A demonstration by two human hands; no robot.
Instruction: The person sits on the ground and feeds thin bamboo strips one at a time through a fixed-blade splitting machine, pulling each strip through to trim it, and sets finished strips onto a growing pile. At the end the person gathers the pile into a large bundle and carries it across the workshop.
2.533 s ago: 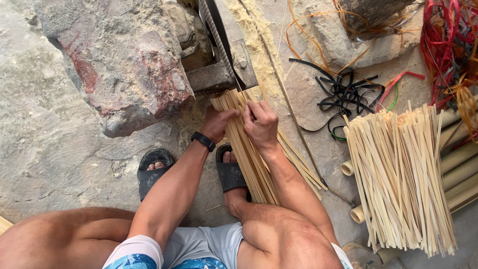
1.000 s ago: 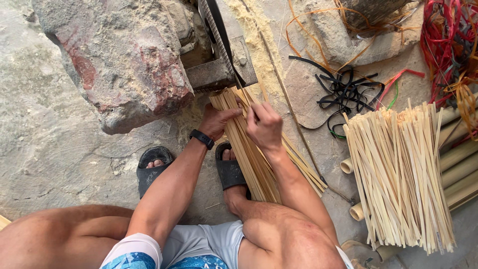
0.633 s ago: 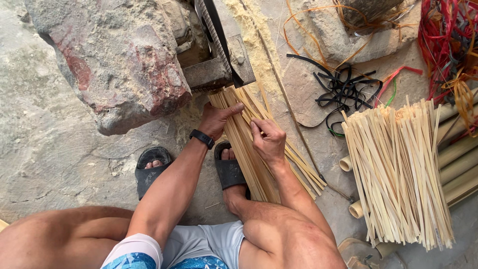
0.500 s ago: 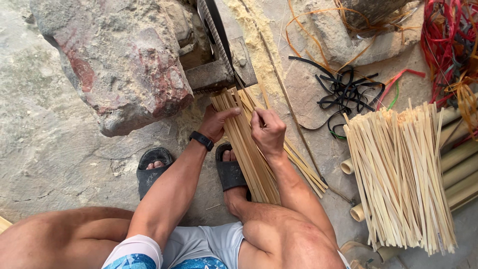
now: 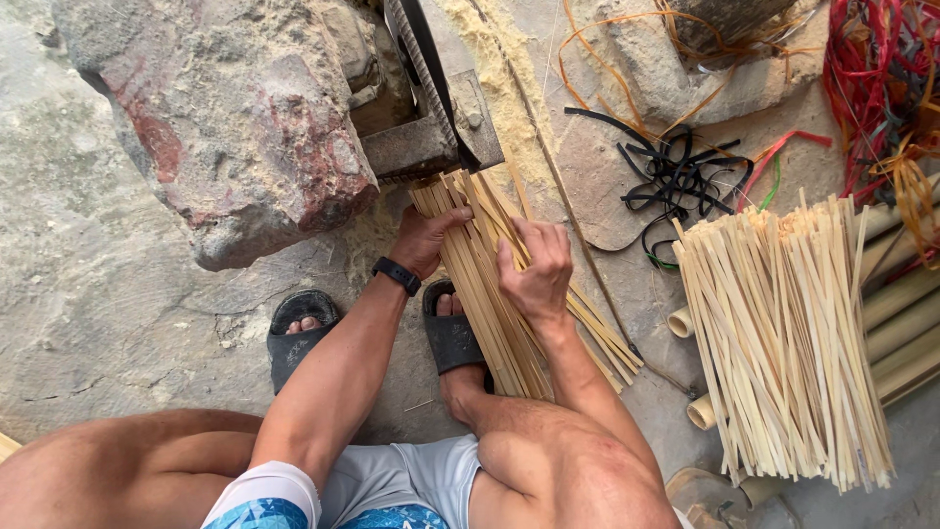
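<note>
A bundle of thin pale bamboo strips (image 5: 490,294) lies on the ground between my feet, its far ends pushed against a metal blade block (image 5: 431,147). My left hand (image 5: 423,238) rests on the left side of the bundle, fingers spread over the strips; a black band is on that wrist. My right hand (image 5: 536,266) is curled around a few strips on the right side of the bundle. A few strips fan out to the right, beyond my right wrist.
A big rough rock (image 5: 225,118) stands at the left of the blade. A large stack of cut strips (image 5: 783,333) lies on bamboo tubes (image 5: 906,333) at right. Black straps (image 5: 676,176), red and orange cords (image 5: 871,78) and sawdust (image 5: 499,59) lie beyond. My black sandals (image 5: 299,328) are below.
My right hand slid back and forth along the bundle and now grips strips lower on its right side. My left hand stayed on the bundle's left.
</note>
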